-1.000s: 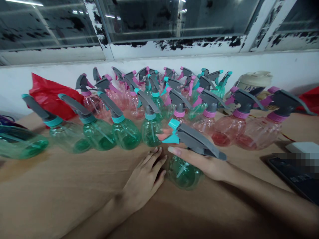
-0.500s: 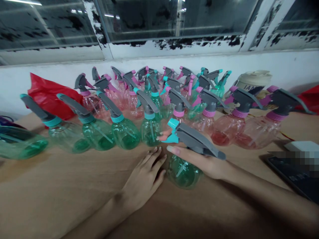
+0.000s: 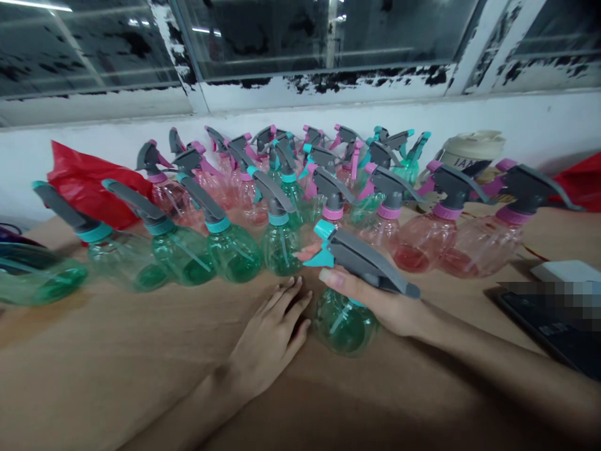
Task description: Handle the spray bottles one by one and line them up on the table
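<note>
My right hand point(image 3: 375, 300) is closed around the neck of a green spray bottle point(image 3: 345, 329), just below its grey and teal trigger head. The bottle stands upright on the table point(image 3: 154, 357), its nozzle pointing left. Some of my right fingers are hidden behind the spray head. Flat on the tabletop, to the left of that bottle, lies my left hand point(image 3: 267, 338) with its fingers spread and nothing in it. Just beyond my hands stands another green spray bottle point(image 3: 282, 247).
Several green spray bottles point(image 3: 235, 257) line the left, and pink ones point(image 3: 425, 247) the right, with more behind. A red plastic bag point(image 3: 89, 181) lies back left. At right are a phone point(image 3: 544, 326), a white box point(image 3: 568, 272) and a cream container point(image 3: 474, 150).
The view has shifted slightly, so most things sit a little further left. Both hands keep their places, the right one still around the spray bottle's neck.
</note>
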Available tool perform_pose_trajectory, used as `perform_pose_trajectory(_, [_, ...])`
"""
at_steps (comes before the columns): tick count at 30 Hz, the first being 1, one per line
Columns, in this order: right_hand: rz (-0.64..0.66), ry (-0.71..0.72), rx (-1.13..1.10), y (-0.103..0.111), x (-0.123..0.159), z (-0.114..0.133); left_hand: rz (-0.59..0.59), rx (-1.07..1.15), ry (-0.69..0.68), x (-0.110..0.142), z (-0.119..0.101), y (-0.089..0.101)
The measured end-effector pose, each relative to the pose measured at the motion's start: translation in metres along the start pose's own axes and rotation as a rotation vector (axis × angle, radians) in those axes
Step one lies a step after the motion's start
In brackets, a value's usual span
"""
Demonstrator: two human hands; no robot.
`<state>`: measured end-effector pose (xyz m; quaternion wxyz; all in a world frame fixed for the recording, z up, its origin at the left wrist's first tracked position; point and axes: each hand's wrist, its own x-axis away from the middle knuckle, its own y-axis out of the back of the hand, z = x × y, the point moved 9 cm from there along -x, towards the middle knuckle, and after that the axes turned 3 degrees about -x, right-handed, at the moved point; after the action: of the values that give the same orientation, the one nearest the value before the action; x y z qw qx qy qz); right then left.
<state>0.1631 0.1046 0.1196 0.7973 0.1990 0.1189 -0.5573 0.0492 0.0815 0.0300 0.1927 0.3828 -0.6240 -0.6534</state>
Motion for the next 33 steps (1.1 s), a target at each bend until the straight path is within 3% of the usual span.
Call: perform_pose_trajectory(33, [0.003,0.019,0.031,-0.0018,-0.0007,0.0,0.006,0.018,-0.002,0.0001,0.0005,-0.0017])
